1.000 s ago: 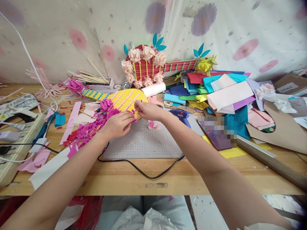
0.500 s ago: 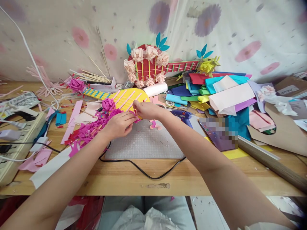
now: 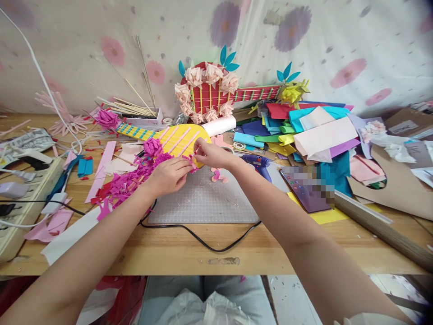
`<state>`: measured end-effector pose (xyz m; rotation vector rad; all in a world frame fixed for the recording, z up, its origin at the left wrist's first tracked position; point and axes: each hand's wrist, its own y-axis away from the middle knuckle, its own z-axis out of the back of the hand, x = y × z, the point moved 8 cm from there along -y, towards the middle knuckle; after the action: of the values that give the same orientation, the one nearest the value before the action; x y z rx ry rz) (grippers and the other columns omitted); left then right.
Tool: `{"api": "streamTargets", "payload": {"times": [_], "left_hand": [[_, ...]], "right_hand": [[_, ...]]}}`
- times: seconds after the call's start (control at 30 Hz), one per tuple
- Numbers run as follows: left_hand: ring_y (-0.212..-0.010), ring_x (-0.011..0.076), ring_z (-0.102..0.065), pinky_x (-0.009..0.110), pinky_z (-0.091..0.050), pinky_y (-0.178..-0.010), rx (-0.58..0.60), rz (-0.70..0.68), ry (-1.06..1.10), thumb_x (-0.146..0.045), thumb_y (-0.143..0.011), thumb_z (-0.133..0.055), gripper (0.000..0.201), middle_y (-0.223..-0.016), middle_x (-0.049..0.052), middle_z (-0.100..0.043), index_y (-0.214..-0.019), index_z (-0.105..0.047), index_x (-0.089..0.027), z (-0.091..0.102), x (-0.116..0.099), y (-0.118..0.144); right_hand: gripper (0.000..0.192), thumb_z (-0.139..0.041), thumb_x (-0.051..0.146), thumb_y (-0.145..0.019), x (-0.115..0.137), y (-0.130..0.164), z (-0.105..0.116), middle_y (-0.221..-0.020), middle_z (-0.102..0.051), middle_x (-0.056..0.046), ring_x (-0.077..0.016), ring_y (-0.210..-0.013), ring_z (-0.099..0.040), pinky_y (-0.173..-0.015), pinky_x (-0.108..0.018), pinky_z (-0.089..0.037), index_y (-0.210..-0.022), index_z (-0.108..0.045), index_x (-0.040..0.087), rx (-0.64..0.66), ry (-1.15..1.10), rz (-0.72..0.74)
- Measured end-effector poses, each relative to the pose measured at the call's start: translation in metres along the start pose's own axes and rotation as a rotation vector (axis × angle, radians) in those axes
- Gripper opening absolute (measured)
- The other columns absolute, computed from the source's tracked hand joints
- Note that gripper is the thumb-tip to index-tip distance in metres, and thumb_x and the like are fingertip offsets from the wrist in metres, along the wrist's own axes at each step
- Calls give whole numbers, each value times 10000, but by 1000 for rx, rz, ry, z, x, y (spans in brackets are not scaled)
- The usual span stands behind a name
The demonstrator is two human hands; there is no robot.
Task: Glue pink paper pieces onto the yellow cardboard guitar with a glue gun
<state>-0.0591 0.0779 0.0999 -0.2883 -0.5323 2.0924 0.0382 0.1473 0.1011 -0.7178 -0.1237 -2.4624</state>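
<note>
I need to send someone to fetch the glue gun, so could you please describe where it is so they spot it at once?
Start at the grey cutting mat in the middle of the wooden table. Just past its far right corner, beside the right hand, lies the glue gun. It is the only blue plastic tool there, among loose sheets of paper.

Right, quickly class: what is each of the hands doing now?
Left hand: curled, fingertips pinching a magenta paper piece at the yellow guitar.
Right hand: fingers pinched on the same piece.
</note>
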Motion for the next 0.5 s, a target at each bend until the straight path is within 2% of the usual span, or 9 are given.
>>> {"api": "streamTargets", "payload": {"times": [0.13,0.27,0.5], "left_hand": [[-1063,214,-604,393,-474,-975,-3,2,36,-107,-760,-490,361,-1097,86,-672,-1067,-659,-192,0,0,0],[-1063,220,-604,411,-472,-981,21,36,30,-116,-754,-488,364,-1088,85,-675,-1059,-667,-201,0,1,-1],[-1067,233,-604,409,-488,-952,54,28,-34,-123,-761,-484,357,-1103,89,-672,-1058,-669,-189,0,-1,-2]], "right_hand": [[189,-508,245,-781,-5,5,-1,-790,-644,5,-152,-691,-584,-603,-252,-373,-936,-404,212,-62,-65,-32],[312,-603,377,-744,-4,6,-2,-800,-660,-6,-168,-724,-611,-624,-262,-401,-905,-391,214,-161,-145,-98],[209,-572,197,-733,-7,7,-5,-795,-665,-29,-197,-741,-624,-629,-290,-406,-846,-397,214,-254,-103,-279]]}}
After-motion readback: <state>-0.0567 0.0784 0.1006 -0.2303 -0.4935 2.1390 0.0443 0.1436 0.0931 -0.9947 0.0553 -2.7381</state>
